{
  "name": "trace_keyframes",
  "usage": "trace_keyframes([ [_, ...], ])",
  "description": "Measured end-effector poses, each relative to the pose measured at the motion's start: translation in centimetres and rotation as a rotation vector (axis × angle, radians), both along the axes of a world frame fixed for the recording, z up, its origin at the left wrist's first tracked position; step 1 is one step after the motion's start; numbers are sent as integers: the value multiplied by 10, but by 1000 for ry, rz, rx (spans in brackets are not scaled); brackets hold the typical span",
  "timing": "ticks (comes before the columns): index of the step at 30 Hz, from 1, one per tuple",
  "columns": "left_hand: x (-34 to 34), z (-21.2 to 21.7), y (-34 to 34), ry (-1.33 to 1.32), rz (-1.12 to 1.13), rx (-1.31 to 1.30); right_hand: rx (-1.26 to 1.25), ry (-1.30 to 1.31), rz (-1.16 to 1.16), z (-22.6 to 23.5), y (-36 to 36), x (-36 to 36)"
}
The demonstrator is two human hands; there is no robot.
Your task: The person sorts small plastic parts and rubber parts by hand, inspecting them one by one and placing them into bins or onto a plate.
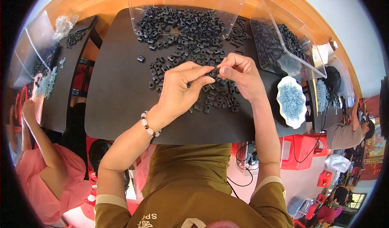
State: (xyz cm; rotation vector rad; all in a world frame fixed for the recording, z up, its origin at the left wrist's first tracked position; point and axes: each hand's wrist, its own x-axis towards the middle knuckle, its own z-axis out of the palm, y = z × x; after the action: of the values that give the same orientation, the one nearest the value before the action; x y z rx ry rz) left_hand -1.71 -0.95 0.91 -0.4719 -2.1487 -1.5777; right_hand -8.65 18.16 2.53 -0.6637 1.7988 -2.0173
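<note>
Above the dark table (117, 90), my two hands meet over a spread of small black plastic parts (214, 96). My left hand (182, 84), with a beaded bracelet (147, 124) on its wrist, pinches a small black plastic part (212, 72) between thumb and fingers. Close against it, my right hand (240, 72) is closed in a pinch at the part's right side. Whether the right fingertips grip this same part or a smaller piece is hidden. One loose black part (141, 58) lies apart to the left.
A clear bin (189, 34) of black parts stands at the table's far side. Another clear bin (279, 45) is at the right, near a white scalloped dish (285, 111) of small pale blue pieces. Co-workers sit at left (52, 175) and right (344, 135). Red stools (298, 153) stand below.
</note>
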Motion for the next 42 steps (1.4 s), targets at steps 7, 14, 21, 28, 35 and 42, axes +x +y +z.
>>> trace_keyframes([
  [7,0,0,0,-37,34,-23,6,10,-20,0,-1,2],
  [14,-2,-6,1,56,58,-54,42,7,7,-6,-1,0],
  [21,-4,-15,1,200,127,-183,104,57,-57,-7,-7,4],
  [28,-4,-19,4,245,138,-232,147,90,-77,-13,-9,4],
  [35,-4,-21,5,279,158,-293,198,121,-107,-15,-13,5],
  [42,-4,-20,5,252,171,-289,241,125,-104,-16,-14,6],
])
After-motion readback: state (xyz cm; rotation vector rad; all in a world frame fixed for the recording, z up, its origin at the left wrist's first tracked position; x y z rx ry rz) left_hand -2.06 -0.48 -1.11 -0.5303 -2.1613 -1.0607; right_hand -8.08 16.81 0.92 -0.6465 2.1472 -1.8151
